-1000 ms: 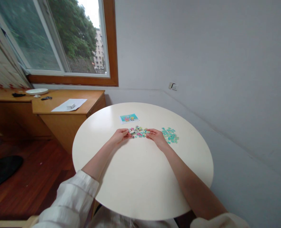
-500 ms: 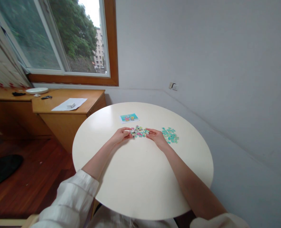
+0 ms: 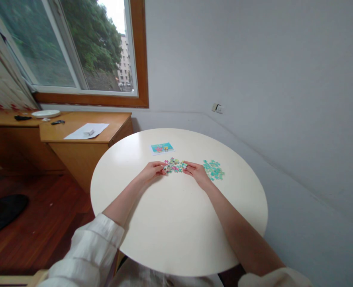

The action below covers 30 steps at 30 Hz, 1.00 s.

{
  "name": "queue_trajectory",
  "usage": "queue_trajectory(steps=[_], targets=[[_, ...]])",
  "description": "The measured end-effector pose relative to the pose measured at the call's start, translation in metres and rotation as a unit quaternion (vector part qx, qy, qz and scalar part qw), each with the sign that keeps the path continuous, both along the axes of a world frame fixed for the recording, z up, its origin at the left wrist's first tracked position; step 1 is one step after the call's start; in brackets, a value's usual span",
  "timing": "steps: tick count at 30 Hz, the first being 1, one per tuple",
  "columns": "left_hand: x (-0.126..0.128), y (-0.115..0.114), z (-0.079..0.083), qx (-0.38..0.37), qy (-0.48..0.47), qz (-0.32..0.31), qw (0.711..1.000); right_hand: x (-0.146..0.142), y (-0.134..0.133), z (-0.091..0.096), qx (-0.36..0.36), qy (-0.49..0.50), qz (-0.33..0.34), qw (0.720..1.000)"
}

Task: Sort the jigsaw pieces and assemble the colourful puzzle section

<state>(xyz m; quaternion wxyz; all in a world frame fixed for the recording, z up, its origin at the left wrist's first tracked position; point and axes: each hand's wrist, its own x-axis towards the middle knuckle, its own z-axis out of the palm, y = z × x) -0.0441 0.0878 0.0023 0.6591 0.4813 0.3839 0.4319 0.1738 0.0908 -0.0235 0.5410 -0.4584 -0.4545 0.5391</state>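
A loose heap of multicoloured jigsaw puzzle pieces (image 3: 174,166) lies on the white round table (image 3: 176,223), between my two hands. My left hand (image 3: 153,170) is at the heap's left side, thumb and fingers pinched on a small puzzle piece that the fingertips partly hide. From the right, my right hand (image 3: 196,171) reaches in with its fingers closed on a pale puzzle piece (image 3: 184,166) at the heap's edge. Just beyond the heap lies a picture card (image 3: 162,148) with a turquoise background and cartoon figures.
A second group of green-turquoise puzzle pieces (image 3: 214,170) lies right of my right hand. To the left stands a wooden desk (image 3: 119,123) with a paper sheet (image 3: 97,129), a small white box (image 3: 89,132) and a white plate (image 3: 46,113). A wall borders the table's far right.
Both hands stay at the heap with only slight finger movement. The left fingertips have shifted a little, and the view has moved very slightly.
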Motion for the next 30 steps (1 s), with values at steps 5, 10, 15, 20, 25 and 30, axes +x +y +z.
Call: queue_trajectory(steps=[5,10,15,20,25,30], targets=[[0.0001,-0.0012,0.0007,0.014,0.007,-0.001,1.0,-0.0006,0.0,0.0012,-0.001,-0.001,-0.002,1.0],[0.0007,-0.0018,0.0021,0.018,0.014,0.003,1.0,-0.0008,-0.001,0.0028,-0.003,0.001,-0.001,1.0],[0.001,-0.0024,0.0016,0.023,0.014,0.005,1.0,-0.0007,-0.0016,0.0028,0.011,-0.008,0.0,1.0],[0.0012,-0.0015,0.0009,0.022,0.017,0.011,1.0,0.0006,-0.0016,0.0011,0.041,-0.03,0.008,0.999],[0.001,-0.0017,0.0006,0.036,0.021,0.023,0.999,0.0017,0.0003,-0.0017,0.041,-0.027,0.013,0.999],[0.0001,-0.0012,-0.0017,0.038,0.017,0.012,0.999,0.0015,0.0013,-0.002,0.036,-0.028,0.013,0.999]])
